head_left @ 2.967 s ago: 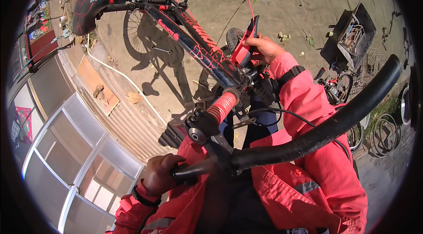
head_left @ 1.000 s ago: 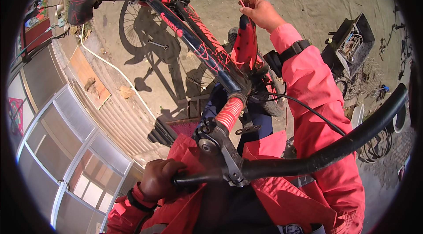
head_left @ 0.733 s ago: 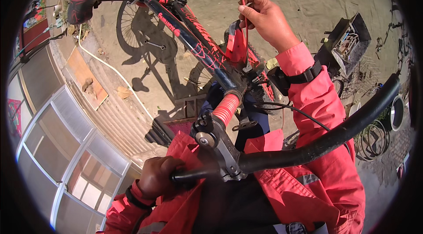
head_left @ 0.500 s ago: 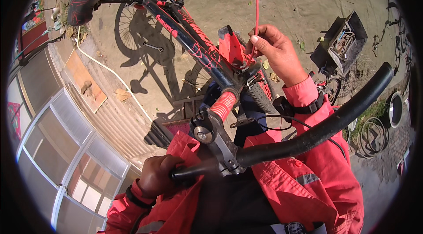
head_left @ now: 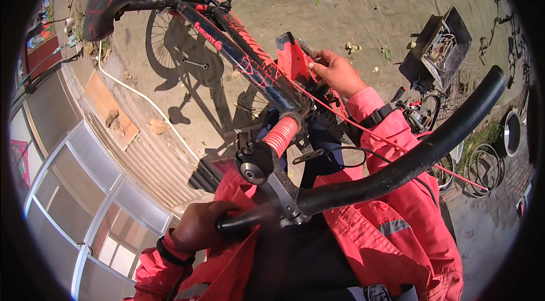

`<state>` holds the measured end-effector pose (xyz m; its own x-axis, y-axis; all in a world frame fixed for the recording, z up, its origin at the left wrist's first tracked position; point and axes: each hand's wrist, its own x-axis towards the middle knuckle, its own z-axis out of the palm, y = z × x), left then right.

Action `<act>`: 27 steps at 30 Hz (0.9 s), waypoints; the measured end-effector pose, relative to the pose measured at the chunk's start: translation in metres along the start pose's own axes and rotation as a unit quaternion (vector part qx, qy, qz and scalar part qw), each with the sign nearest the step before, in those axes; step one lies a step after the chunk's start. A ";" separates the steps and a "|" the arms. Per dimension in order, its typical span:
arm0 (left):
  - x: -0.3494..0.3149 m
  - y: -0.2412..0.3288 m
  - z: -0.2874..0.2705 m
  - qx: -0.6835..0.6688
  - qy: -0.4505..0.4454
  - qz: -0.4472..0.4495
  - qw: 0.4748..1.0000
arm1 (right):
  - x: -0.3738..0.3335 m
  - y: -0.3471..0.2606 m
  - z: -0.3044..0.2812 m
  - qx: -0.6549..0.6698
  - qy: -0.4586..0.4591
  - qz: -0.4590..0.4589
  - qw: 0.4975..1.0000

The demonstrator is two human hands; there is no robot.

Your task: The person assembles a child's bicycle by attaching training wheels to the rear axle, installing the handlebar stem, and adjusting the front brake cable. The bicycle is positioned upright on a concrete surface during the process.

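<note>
A black bicycle with red lettering [head_left: 218, 45] stands before me, its saddle at the far left and its handlebar [head_left: 397, 173] across my front. My left hand [head_left: 198, 226] is wrapped round the handlebar's left end. Beside the red front mudguard [head_left: 292, 60], my right hand [head_left: 339, 76] has its thumb and fingers curled together at the mudguard's edge. What lies between those fingertips is hidden. A thin red cable [head_left: 392, 143] runs from the frame by the mudguard, past my right wrist and across the handlebar, to a loose end at the lower right.
A dark open toolbox [head_left: 440, 51] with tools stands on the ground at the right. Near it are wire coils [head_left: 482, 170] and a round tub [head_left: 512, 133]. A wrench [head_left: 195, 64] lies under the bicycle. White-framed panels [head_left: 96, 187] stand at the left, beside a pale hose [head_left: 142, 91].
The red cable has swung from upright above my right hand to slanting down toward the lower right. My right hand has shifted slightly left, close to the mudguard. My left hand keeps its grip.
</note>
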<state>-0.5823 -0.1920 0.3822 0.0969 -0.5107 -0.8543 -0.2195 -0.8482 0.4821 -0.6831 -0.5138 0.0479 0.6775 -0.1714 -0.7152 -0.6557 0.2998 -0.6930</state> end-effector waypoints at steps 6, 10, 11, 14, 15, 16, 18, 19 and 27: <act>-0.001 -0.005 0.000 0.006 -0.006 -0.013 1.000 | 0.037 0.006 0.008 -0.005 -0.043 0.097 0.994; -0.002 -0.008 0.000 0.010 -0.016 -0.021 1.000 | 0.040 0.005 0.017 0.007 -0.109 0.099 0.989; -0.002 -0.009 0.000 0.009 -0.017 -0.022 1.000 | 0.039 0.004 0.018 -0.006 -0.113 0.098 0.989; -0.002 -0.010 0.001 0.016 -0.017 -0.022 0.999 | 0.041 -0.001 0.019 -0.028 -0.109 0.118 0.987; -0.002 -0.010 0.001 0.020 -0.016 -0.022 0.999 | 0.043 -0.003 0.020 -0.033 -0.105 0.127 0.986; -0.002 -0.011 0.001 0.016 -0.014 -0.021 1.000 | 0.046 -0.003 0.024 -0.030 -0.108 0.103 0.988; -0.002 -0.011 0.001 0.008 -0.013 -0.020 1.000 | 0.051 -0.001 0.032 -0.028 -0.114 0.071 0.991; -0.002 -0.011 0.001 0.011 -0.015 -0.021 1.000 | 0.054 0.001 0.035 -0.043 -0.125 0.055 0.990; -0.001 -0.010 -0.001 0.028 -0.021 -0.024 0.999 | 0.064 0.012 0.035 -0.057 -0.102 0.037 0.992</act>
<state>-0.5797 -0.1834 0.3786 0.0679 -0.4614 -0.8846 -0.2688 -0.8623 0.4292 -0.6363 -0.4880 -0.0028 0.6726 0.0438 -0.7387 -0.7310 0.1946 -0.6540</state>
